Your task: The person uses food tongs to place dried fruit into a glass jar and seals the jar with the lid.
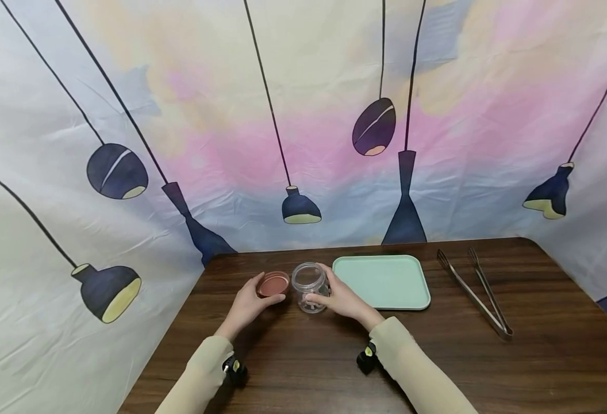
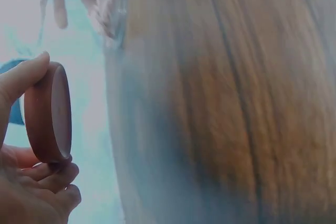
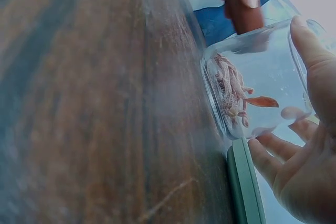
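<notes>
My left hand (image 1: 248, 301) pinches a round reddish-brown lid (image 2: 44, 116) by its edge, thumb on one side and fingers on the other. In the head view the lid's hollow inside faces up. Just to the right, my right hand (image 1: 349, 299) grips a clear, open-topped jar (image 1: 308, 280) around its side. The right wrist view shows pale, shredded-looking strips (image 3: 230, 90) at the jar's bottom, with one orange-brown sliver (image 3: 262, 101) among them. Lid and jar are side by side, with a small gap between them in the head view.
A mint-green tray (image 1: 381, 282) lies right behind my right hand. Metal tongs (image 1: 481, 296) rest spread apart on the right of the brown wooden table (image 1: 303, 368). A cloth printed with hanging lamps (image 1: 303, 144) rises along the table's far edge.
</notes>
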Demonstrator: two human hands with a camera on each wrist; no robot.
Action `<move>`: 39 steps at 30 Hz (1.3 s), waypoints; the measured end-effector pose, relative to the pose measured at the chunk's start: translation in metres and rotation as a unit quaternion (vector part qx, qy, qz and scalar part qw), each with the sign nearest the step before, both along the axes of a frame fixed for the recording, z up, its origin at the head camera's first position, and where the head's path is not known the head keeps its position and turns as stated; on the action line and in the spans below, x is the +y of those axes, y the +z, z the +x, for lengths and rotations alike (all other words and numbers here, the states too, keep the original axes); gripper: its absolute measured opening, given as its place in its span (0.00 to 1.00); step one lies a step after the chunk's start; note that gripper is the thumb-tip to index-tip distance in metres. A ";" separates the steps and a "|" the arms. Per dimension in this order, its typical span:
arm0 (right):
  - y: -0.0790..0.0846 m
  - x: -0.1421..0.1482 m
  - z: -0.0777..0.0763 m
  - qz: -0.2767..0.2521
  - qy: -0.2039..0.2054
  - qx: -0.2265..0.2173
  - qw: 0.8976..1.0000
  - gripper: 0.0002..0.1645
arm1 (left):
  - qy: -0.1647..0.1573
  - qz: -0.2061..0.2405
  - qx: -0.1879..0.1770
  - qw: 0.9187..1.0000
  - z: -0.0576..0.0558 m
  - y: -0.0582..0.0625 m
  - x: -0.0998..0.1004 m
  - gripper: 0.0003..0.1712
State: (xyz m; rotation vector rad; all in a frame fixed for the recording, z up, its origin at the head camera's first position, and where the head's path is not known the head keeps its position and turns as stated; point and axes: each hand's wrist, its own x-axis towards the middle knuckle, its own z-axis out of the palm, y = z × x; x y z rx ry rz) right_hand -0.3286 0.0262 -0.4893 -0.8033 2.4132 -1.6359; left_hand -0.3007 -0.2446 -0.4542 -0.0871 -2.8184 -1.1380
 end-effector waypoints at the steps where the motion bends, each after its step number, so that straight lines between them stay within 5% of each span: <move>1: 0.000 0.000 0.000 0.000 0.000 0.001 1.000 0.58 | -0.003 0.003 0.003 1.000 0.002 0.002 0.002 0.60; 16: -0.003 -0.001 0.000 0.002 -0.007 -0.006 1.000 0.58 | -0.024 -0.017 0.041 0.999 0.015 0.020 0.009 0.57; 39: -0.001 -0.001 0.001 -0.001 -0.007 -0.010 1.000 0.58 | -0.080 -0.146 0.057 0.984 0.015 0.057 0.017 0.57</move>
